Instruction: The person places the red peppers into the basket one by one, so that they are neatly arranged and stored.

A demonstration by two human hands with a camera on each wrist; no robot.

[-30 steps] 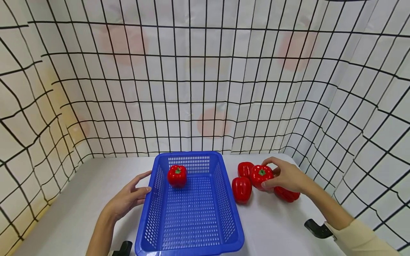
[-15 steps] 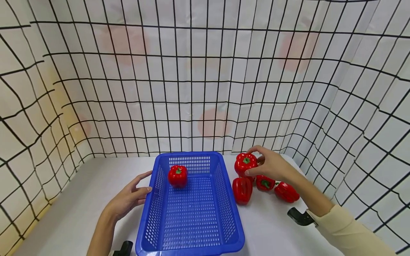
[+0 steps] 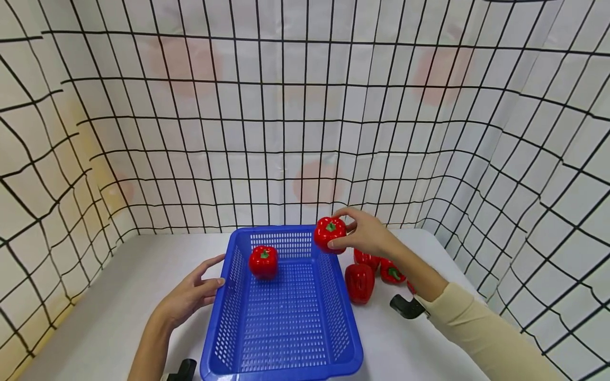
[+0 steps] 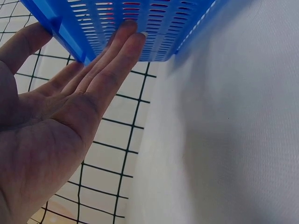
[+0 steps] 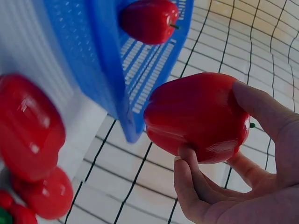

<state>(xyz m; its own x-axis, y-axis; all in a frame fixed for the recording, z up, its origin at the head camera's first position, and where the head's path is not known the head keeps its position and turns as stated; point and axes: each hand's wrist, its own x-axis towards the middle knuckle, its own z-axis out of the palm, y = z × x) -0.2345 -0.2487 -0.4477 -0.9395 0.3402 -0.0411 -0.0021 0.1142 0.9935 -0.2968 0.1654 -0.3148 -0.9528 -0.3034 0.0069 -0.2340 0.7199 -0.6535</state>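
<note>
My right hand (image 3: 366, 233) holds a red bell pepper (image 3: 330, 234) with a green stem, thumb and fingers around its sides. In the head view this pepper overlaps the back right corner of the blue basket (image 3: 355, 338); in the right wrist view the held pepper (image 5: 198, 116) is up beside the rim. Another red bell pepper (image 3: 263, 262) stands upright inside the basket, near its back left. My left hand (image 3: 188, 296) rests against the basket's left side, thumb at the rim; the left wrist view shows its fingers (image 4: 110, 72) extended along the slotted wall.
Right of the basket, several red bell peppers lie on the white table (image 3: 405, 349), among them a front one (image 3: 359, 284) close to the basket wall and one with its stem showing (image 3: 392, 272). Black wire grid (image 3: 305, 132) encloses the back and sides.
My right hand has lifted the bell pepper from the group on the right and carried it left to the basket's back right corner. The left hand and basket stay put.
</note>
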